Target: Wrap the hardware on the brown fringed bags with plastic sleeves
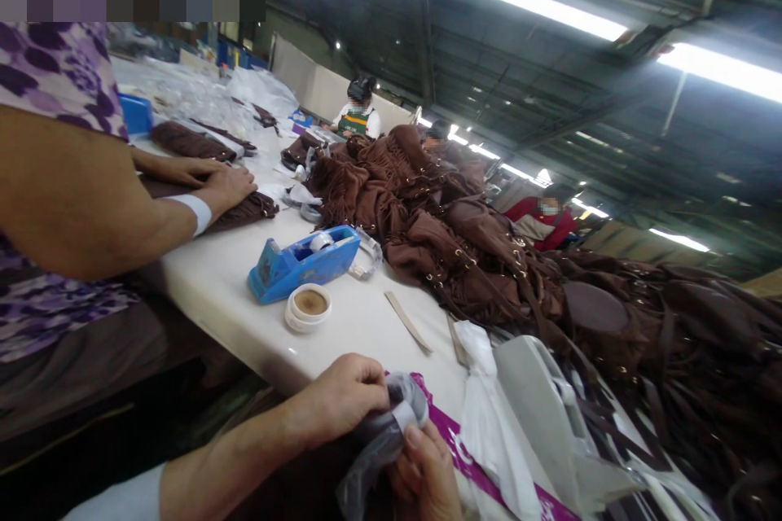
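My left hand (349,392) is closed, its fingertips pinching the upper edge of a greyish see-through plastic bag (370,456). Lower and to the right, my right hand (428,468) grips the same plastic, with the thumb against a small white strip (403,415) on it. The fingers behind the plastic are partly hidden. Just beyond my hands, a purple printed plastic piece (449,427) lies along the table edge, beside a bunched white plastic bag (485,407).
On the white table (360,326) stand a blue tape dispenser (305,260) and a small round tub (309,308). Brown fringed bags (415,212) are heaped behind, near a grey plastic device (538,391). At left, a co-worker's hands (223,187) press on a brown bundle (238,213).
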### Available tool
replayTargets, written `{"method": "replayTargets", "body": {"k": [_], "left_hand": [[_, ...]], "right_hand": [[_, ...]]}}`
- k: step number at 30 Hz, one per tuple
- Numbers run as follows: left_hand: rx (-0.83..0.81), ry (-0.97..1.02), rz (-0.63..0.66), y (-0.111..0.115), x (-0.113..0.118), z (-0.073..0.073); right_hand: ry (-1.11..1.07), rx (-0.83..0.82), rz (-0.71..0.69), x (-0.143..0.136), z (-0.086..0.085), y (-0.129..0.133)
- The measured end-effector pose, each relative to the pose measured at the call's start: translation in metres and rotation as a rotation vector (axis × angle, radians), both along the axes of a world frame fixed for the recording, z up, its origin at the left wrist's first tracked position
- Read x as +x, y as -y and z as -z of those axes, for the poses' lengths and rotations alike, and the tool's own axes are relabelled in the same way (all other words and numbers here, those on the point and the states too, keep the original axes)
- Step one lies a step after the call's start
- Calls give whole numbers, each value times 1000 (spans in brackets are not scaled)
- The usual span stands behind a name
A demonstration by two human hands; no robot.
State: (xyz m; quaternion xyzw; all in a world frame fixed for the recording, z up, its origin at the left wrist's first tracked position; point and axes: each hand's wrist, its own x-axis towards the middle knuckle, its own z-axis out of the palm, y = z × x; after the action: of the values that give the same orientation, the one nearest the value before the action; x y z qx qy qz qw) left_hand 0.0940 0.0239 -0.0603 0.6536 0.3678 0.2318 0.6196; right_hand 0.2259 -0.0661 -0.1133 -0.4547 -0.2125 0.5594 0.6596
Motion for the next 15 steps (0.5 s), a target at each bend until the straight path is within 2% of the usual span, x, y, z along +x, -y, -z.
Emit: {"method": "replayTargets", "body": {"k": [2,7,10,13,15], "left_hand": [[78,-21,-23,2,1,-6],[530,-256,-18,9,1,-26],[639,-371,15,13,1,-32],[654,-381,-26,21,3,-26],[700,-385,-44,30,7,-8]], "right_hand": [[14,-8,-6,0,0,-1],[33,2,32,-2,0,-5],[30,8,81,-5,4,-7],[94,-10,109,-7,10,-10],[157,-21,152,-8,14,-11]]}}
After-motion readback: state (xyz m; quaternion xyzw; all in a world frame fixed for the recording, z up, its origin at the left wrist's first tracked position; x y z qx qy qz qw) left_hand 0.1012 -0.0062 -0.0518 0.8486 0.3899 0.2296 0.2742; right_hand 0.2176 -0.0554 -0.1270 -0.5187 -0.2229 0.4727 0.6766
